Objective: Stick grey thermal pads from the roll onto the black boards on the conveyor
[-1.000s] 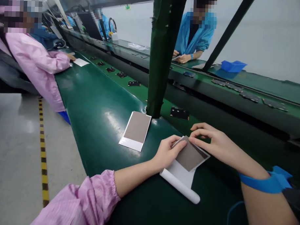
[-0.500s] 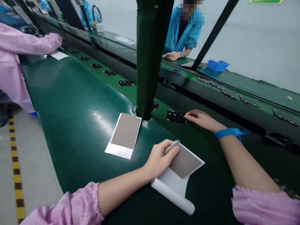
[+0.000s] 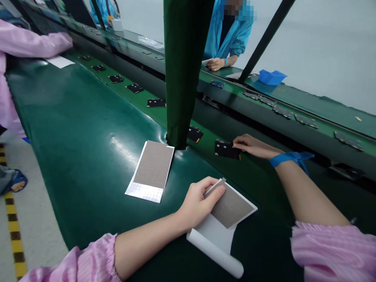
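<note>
My left hand (image 3: 199, 201) is closed on the near corner of a grey-brown sheet (image 3: 230, 206) that is partly peeled up from its white backing paper (image 3: 213, 240), whose lower end curls on the green table (image 3: 92, 125). My right hand (image 3: 252, 145) reaches out to the conveyor belt and rests its fingertips on the right edge of a small black board (image 3: 227, 149); the fingers lie together, low on the belt. A blue wrist strap (image 3: 290, 157) circles that wrist.
A second grey sheet on white backing (image 3: 151, 169) lies flat left of my hand, by a dark green post (image 3: 182, 66). More black boards (image 3: 157, 102) ride the belt. A person in pink (image 3: 21, 42) works at far left, one in blue (image 3: 230, 37) opposite, near a blue tray (image 3: 272, 76).
My right hand left the sheet, reached to the belt and now touches the black board, which has drifted slightly right. My left hand has kept its grip on the sheet.
</note>
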Demonstrator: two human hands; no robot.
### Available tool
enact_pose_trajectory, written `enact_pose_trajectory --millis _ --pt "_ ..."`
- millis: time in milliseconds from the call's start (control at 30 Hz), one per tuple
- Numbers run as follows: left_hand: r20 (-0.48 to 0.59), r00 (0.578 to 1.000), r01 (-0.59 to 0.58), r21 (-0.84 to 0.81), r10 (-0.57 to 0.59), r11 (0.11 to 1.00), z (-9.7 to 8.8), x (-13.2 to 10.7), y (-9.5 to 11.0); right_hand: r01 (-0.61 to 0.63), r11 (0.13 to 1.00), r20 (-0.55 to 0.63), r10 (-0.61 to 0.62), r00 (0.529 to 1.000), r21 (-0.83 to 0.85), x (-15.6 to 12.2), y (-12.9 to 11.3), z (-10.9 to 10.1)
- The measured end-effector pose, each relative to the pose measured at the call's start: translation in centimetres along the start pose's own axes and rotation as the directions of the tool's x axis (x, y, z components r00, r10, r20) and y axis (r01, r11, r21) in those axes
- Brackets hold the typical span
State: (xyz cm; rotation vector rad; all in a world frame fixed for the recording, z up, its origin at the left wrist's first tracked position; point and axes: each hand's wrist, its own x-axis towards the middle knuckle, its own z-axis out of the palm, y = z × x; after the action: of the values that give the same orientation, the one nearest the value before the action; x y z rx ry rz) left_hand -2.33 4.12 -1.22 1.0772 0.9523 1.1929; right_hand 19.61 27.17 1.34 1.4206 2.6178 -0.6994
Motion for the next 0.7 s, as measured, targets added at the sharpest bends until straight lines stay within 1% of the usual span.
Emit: enact_pose_trajectory --millis 133,233,400,533,633,700 --pt "-0.002 1.0 -0.001 -0.005 0.001 1.0 0.1 0.1 -0.1 -0.026 1.0 0.013 0.027 1.0 -0.017 -0.7 0.4 0.1" --pt "-0.005 1.0 0.01 -0.008 -0.01 1.0 0.1 0.1 -0.2 -0.058 0.997 -0.002 0.058 0.998 -0.048 -1.4 0.2 0.0" --pt "0.0 1.0 0.004 0.002 -0.004 1.0 0.0 0.1 0.0 -0.168 0.981 -0.051 0.164 0.985 -0.093 -2.5 -0.2 -0.2" --pt "-0.007 1.0 0.007 -0.009 -0.007 1.0 -0.1 0.1 -0.1 -0.24 0.969 -0.07 0.236 0.969 -0.056 -4.4 -0.4 -0.2" --pt "-0.014 1.0 0.019 -0.046 -0.02 0.999 -0.1 0.1 -0.3 -0.276 0.961 -0.091 0.275 0.957 0.0 -6.2 -0.7 0.5" --pt "-0.017 1.0 0.021 -0.068 -0.022 0.997 -0.1 0.1 -0.4 -0.301 0.951 -0.131 0.308 0.942 0.068 -7.3 -1.0 1.1"
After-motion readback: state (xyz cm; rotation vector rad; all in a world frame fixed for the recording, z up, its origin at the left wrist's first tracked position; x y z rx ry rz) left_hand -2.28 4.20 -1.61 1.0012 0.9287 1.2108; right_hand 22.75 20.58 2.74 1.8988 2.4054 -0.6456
